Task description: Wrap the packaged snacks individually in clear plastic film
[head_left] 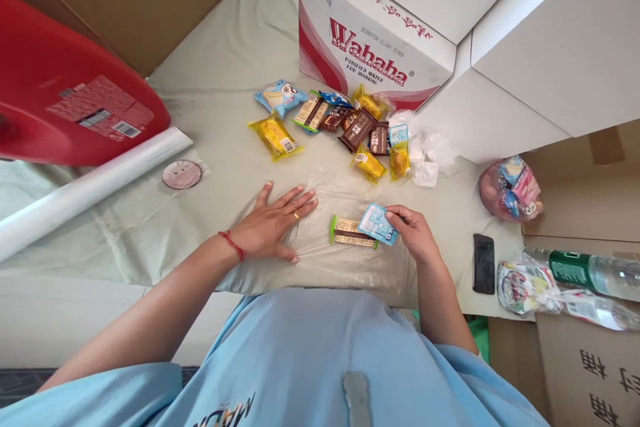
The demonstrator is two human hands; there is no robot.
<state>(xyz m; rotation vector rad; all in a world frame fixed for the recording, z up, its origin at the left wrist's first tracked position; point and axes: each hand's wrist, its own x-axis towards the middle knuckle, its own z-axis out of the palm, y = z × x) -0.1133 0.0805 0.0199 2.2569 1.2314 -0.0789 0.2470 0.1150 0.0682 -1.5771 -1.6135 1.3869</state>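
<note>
My left hand (273, 223) lies flat with spread fingers on a clear plastic bag (320, 270) on the cloth-covered surface. Between thumb and fingers, my right hand (413, 230) pinches a small light-blue packet (379, 223). The packet overlaps the right end of a green-ended snack bar (345, 231) lying on the bag. Beyond my hands is a loose pile of wrapped snacks: brown packets (358, 129), yellow packets (275, 136), a blue-and-white packet (281, 97) and another green-edged bar (311, 111). Crumpled clear plastic (434, 153) sits at the pile's right.
A Wahaha water carton (370, 40) stands behind the pile. At left are a red jug (75, 93), a white roll (95, 193) and a round pinkish disc (181, 174). Rightward lie a phone (483, 264), a plastic bottle (585, 271) and a bowl of packets (493, 190).
</note>
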